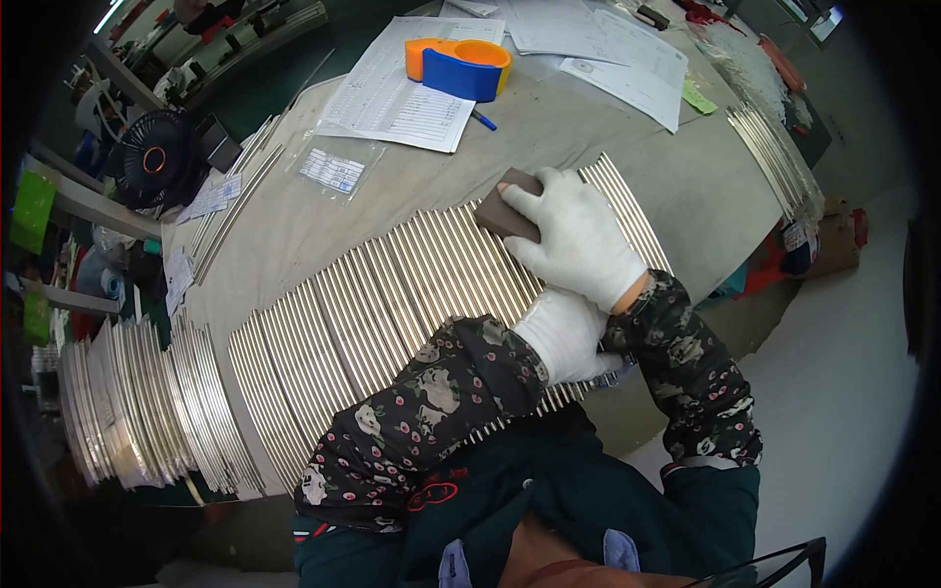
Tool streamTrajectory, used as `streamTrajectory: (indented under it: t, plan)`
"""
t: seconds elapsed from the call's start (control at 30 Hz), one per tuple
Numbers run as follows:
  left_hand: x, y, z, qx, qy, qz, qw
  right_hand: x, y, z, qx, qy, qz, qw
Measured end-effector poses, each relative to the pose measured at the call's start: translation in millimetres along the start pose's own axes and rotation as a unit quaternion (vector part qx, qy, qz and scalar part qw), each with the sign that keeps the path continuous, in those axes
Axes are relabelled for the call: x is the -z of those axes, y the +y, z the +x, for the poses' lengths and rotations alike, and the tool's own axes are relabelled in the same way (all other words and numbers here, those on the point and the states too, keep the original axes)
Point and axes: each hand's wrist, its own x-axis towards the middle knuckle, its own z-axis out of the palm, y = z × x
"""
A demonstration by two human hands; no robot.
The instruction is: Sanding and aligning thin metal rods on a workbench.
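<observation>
- Bundles of metal rods lie at the left end of the bench, probably grouped to keep them together.
- Bag, clear, near the row's far side; its printed slip is too small to read.
- Row of rods, side by side across the bench's front, seemingly 1 layer deep so each upper side is exposed.
- Sheets at the back, probably kept clear of the rods; printed tables, illegible.
- Holder, orange and blue, on the sheets, perhaps weighting them; pen beside it. No brand legible.
- Right hand, gloved, closed around a brown block resting on the row, apparently gripped by its sides to leave the underside against several rods.
- Left hand, gloved, over the row's near part, perhaps steadying it; fingers mostly hidden, so I cannot tell how far it opens or whether it grips anything.
- Bunch of rods at the right edge.
</observation>
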Motion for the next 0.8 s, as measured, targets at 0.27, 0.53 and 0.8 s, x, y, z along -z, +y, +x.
streamTrajectory:
  t: [0.27, 0.53, 0.8]
  plan:
    - [7, 7, 6, 0.033, -0.065, 0.064, 0.995, 6, 14, -3, -0.042, -0.044, -0.016, 0.998]
    - [-20, -6, 5, -0.074, 0.229, 0.098, 0.966, 61, 112, -43, -0.266, 0.048, 0.119, 0.955]
    - [-18, 7, 38, -0.085, 0.253, 0.129, 0.955, 33, 185, -100, -0.361, 0.16, 0.511, 0.763]
